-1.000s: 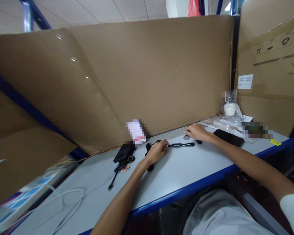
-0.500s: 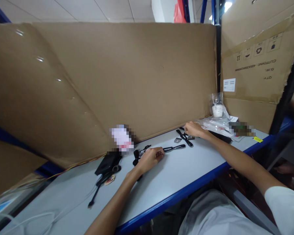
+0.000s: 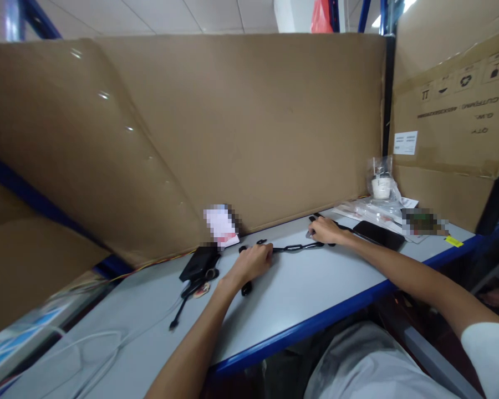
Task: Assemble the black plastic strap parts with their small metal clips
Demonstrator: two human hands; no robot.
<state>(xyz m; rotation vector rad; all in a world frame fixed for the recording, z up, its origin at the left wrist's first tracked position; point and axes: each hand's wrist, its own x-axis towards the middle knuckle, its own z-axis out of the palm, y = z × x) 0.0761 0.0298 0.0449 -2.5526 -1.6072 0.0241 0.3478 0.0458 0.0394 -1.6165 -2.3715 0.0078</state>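
Observation:
My left hand (image 3: pixel 253 263) rests low over the table with its fingers curled in; what they close on, if anything, is hidden. A black slotted strip (image 3: pixel 297 247) runs from beside its fingertips toward the right. Black parts (image 3: pixel 246 288) show around this hand, partly covered by it. Farther right, my right hand (image 3: pixel 327 230) is bent down at the table, its fingertips closed at a small grey plate (image 3: pixel 310 234). Beneath and behind that hand lie more black strips (image 3: pixel 315 217), mostly covered.
A black phone-like slab (image 3: pixel 379 235) lies right of my right hand, before clear plastic bags (image 3: pixel 368 210) and a white cup (image 3: pixel 381 187). At left are a black box (image 3: pixel 199 262), a cable (image 3: pixel 178 317) and white cords (image 3: pixel 108 343). Cardboard (image 3: pixel 253 127) walls the back.
The view has swung left, so things sit farther right in it. My right hand has come down over the crossed black strips and the grey plate. My left hand stays curled near the same parts.

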